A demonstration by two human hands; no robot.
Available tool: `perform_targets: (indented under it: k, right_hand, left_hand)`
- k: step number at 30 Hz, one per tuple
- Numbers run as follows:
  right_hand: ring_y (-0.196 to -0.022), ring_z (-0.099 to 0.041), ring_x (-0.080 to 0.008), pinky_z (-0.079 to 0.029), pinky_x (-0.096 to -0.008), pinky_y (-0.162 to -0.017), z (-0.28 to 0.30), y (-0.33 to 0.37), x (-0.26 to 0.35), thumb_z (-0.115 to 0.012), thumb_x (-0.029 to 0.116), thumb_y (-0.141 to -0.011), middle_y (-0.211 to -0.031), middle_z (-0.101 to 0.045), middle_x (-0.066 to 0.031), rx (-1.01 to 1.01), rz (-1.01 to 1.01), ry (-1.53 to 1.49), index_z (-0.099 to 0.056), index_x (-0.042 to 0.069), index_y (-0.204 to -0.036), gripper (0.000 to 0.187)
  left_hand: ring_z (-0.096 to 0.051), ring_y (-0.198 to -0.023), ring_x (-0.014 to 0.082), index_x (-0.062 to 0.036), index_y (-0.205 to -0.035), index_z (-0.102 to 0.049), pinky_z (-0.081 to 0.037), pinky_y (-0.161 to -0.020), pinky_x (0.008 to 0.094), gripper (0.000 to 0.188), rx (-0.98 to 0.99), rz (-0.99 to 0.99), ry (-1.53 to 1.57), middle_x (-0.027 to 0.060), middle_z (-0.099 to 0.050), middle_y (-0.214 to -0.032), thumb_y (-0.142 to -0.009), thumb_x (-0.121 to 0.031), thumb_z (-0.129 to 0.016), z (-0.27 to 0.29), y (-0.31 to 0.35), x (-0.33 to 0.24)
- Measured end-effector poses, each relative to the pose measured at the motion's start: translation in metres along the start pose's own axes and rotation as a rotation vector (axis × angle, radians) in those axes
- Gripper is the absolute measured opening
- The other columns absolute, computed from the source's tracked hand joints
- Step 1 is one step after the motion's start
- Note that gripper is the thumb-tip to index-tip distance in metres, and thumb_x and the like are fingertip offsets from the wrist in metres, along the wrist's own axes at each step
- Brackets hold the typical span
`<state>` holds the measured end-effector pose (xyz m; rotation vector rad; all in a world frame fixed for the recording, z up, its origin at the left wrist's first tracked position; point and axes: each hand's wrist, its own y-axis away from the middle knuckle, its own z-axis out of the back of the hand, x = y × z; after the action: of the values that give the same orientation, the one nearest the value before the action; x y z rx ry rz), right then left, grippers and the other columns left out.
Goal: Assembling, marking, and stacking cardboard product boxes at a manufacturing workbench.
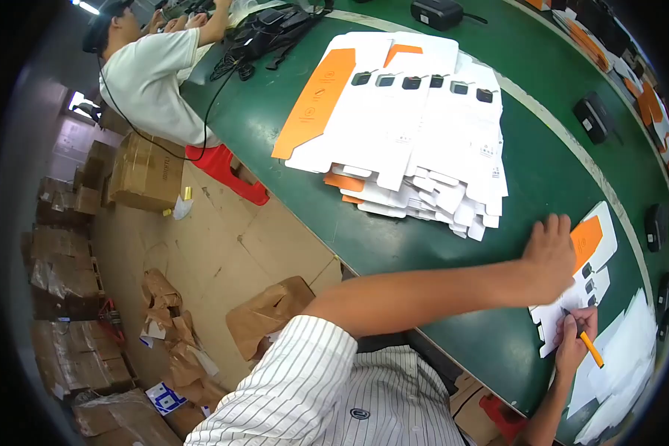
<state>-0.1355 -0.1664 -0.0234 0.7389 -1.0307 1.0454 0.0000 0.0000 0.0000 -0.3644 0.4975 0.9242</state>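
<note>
A flat white-and-orange box blank (589, 236) lies on the green table at the right. My left hand (551, 260) rests over its left edge, fingers extended and holding nothing that I can see. My right hand (578, 334), at the near end of the blank, is closed round a slim yellow-handled tool (592, 349). The tool's dark tip points at the blank's white part; whether it is a pen or a knife I cannot tell. A tall stack of similar flat box blanks (401, 134) sits farther off to the left.
White sheets (617, 372) lie right of the blank. Black cases (595, 117) stand along the table's far side. A black bag (275, 33) with cables lies at the back left, near a person (152, 70). Cartons (147, 171) and brown paper (267, 316) cover parts of the floor.
</note>
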Motion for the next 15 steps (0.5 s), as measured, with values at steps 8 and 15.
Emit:
perform_targets:
  k: [8,15]
  right_hand:
    - [-0.047,-0.042,-0.0065,-0.035,-0.0184,-0.042,-0.001,0.009,-0.004,-0.053,0.008,-0.086,-0.064,-0.049,-0.0033,0.05,0.031,-0.135,-0.043,0.006,-0.088,0.01]
    - [-0.048,-0.043,-0.0082,-0.036,-0.0189,-0.04,0.003,0.009,-0.013,-0.06,0.023,-0.086,-0.07,-0.045,-0.0043,0.083,0.166,-0.244,-0.041,0.007,-0.088,0.025]
  left_hand:
    - [-0.062,-0.079,0.0212,0.004,-0.094,-0.06,-0.048,-0.066,0.0275,0.032,-0.22,-0.077,0.158,0.012,-0.062,-0.087,-0.076,-0.02,-0.07,-0.013,-0.002,-0.001]
    - [-0.065,-0.071,0.0311,0.0042,-0.092,-0.058,-0.051,-0.063,0.0402,0.039,0.283,-0.053,0.066,0.0137,-0.063,-0.073,-0.082,-0.032,-0.068,0.035,0.01,0.031]
